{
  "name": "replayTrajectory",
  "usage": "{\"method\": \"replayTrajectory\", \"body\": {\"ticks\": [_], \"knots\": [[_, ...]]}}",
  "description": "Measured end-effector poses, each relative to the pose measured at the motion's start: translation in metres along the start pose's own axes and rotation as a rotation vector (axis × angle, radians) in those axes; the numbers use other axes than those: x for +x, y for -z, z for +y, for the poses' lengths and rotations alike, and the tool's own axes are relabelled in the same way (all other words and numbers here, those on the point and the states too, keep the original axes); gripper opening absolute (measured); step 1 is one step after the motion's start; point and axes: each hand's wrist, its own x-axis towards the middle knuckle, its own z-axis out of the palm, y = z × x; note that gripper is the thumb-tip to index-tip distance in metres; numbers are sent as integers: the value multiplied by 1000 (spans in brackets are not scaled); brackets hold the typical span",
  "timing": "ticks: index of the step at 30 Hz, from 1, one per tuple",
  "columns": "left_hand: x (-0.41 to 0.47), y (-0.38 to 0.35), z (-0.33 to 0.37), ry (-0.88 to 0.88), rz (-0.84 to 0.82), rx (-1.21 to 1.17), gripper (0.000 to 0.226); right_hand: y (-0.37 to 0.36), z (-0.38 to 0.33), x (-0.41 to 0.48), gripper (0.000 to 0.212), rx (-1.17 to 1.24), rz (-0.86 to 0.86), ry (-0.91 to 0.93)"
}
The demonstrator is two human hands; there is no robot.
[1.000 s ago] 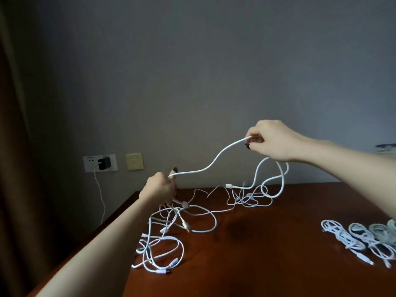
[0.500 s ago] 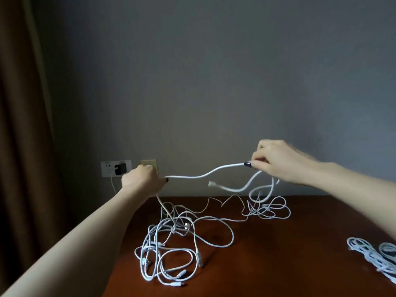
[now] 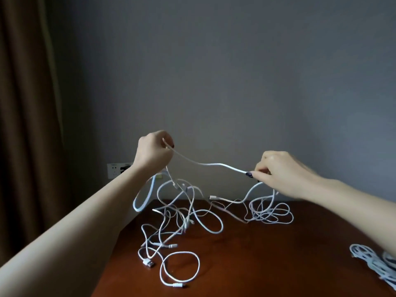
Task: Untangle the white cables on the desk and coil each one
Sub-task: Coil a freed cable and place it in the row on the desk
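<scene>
L fingers (image 3: 169,140) curl round one white cable (image 3: 214,165), R fingertips (image 3: 251,174) pinch it; L hand (image 3: 153,153) at 9 o'clock, R hand (image 3: 278,174) at 3. Tangle (image 3: 182,211) at 6, half on desk (image 3: 278,264), mostly unsorted; few coils (image 3: 368,260) done at 4. Vs 0.5 s ago: L hand higher, more loops lifted

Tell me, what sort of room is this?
Probably a home or hotel room: a dark wooden desk stands against a plain grey wall, with a brown curtain at the left and a wall socket.
</scene>
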Motion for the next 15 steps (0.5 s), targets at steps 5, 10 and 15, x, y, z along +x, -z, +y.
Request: {"method": "replayTrajectory", "body": {"ticks": [5,10,15], "knots": [[-1,0,9,19,-37,-121,28,5,4,-7,32,26,-59,-6],[-15,-19,-12,-51,-112,-24,19,-3,4,-16,36,-17,-171,-28],[-12,-21,-11,-353,-66,42,32,1,3,-14,33,31,-94,-25]]}}
